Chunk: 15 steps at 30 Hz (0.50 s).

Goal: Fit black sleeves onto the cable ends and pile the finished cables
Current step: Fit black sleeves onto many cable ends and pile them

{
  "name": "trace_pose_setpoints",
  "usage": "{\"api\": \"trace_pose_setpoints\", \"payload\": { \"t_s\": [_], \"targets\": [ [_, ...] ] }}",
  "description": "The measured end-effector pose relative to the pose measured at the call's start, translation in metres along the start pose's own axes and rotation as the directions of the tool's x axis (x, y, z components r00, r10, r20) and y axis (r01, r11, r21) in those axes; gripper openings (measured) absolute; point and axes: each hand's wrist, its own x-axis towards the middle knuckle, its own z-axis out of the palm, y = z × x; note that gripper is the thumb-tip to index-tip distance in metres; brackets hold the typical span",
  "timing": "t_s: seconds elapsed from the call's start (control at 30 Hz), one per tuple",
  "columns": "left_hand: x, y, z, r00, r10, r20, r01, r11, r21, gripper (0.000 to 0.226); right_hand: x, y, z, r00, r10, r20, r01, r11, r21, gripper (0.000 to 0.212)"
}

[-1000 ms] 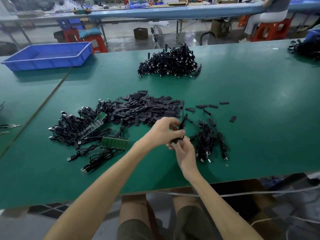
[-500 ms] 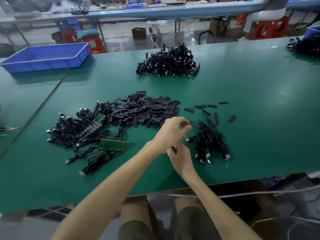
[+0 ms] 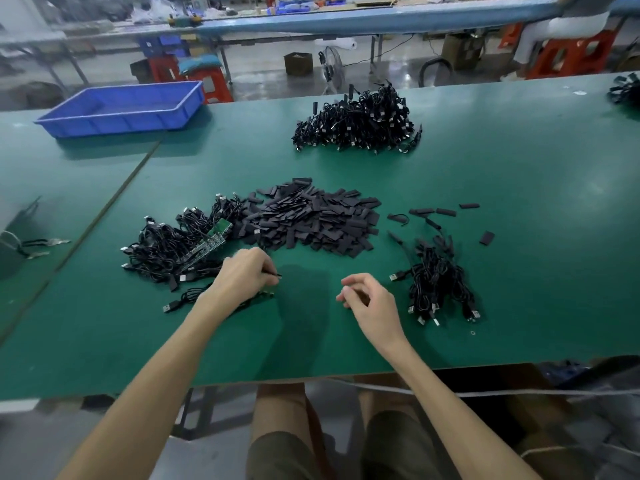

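Nearest, left hand [image 3: 242, 277] curled round a thin black cable [image 3: 274, 273], most of it hidden under the fingers. Right hand [image 3: 372, 301] loosely curled, nothing visible in it. Just right, small cable pile [image 3: 440, 282]; left, tangled cables [image 3: 162, 247] with green boards [image 3: 216, 237] among them. Beyond, flat matte black sleeves [image 3: 311, 220] in a heap. Farther, big cable pile [image 3: 356, 123]; far left, blue tray [image 3: 121, 105], inside partly hidden by its near wall.

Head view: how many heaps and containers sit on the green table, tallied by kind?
Cable heaps: 4 (far heap, left heap, right heap, edge heap, cut off by the frame)
Sleeve heap: 1
Blue tray: 1
Total: 6
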Motion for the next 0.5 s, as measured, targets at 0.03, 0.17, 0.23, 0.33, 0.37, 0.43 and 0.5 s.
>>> {"api": "trace_pose_setpoints", "payload": {
  "t_s": [0.03, 0.17, 0.23, 0.33, 0.37, 0.43, 0.5],
  "targets": [
    [0.0, 0.006, 0.002, 1.0, 0.02, -0.009, -0.021, 0.998, -0.066, 0.005, 0.0, 0.0, 0.0, 1.0, -0.009, 0.008, 0.009, 1.0, -0.012, 0.008],
    [-0.004, 0.039, 0.017, 0.988, 0.151, -0.015, -0.148, 0.941, -0.303, 0.013, -0.002, -0.001, 0.002, 0.997, -0.055, 0.056, 0.058, 0.997, -0.055, 0.011],
    [-0.006, 0.056, 0.026, 0.978, 0.206, 0.018, -0.189, 0.925, -0.331, 0.007, -0.002, -0.001, 0.002, 0.998, -0.05, 0.048, 0.052, 0.997, -0.054, 0.012],
    [-0.007, 0.07, 0.033, 0.968, 0.249, 0.023, -0.231, 0.925, -0.302, 0.005, -0.001, 0.002, -0.002, 1.0, -0.016, -0.008, 0.016, 0.999, -0.03, 0.011],
    [-0.007, 0.072, 0.034, 0.967, 0.254, 0.028, -0.235, 0.928, -0.288, 0.008, -0.001, 0.002, -0.002, 1.0, -0.004, -0.017, 0.004, 1.0, -0.023, 0.01],
    [-0.009, 0.073, 0.034, 0.969, 0.245, 0.044, -0.225, 0.938, -0.263, 0.012, -0.001, 0.002, -0.002, 1.0, 0.013, -0.021, -0.013, 1.0, -0.012, 0.008],
    [-0.01, 0.073, 0.035, 0.972, 0.232, 0.041, -0.214, 0.943, -0.254, 0.013, -0.001, 0.002, -0.001, 1.0, 0.021, -0.021, -0.022, 1.0, -0.01, 0.008]
  ]
}}
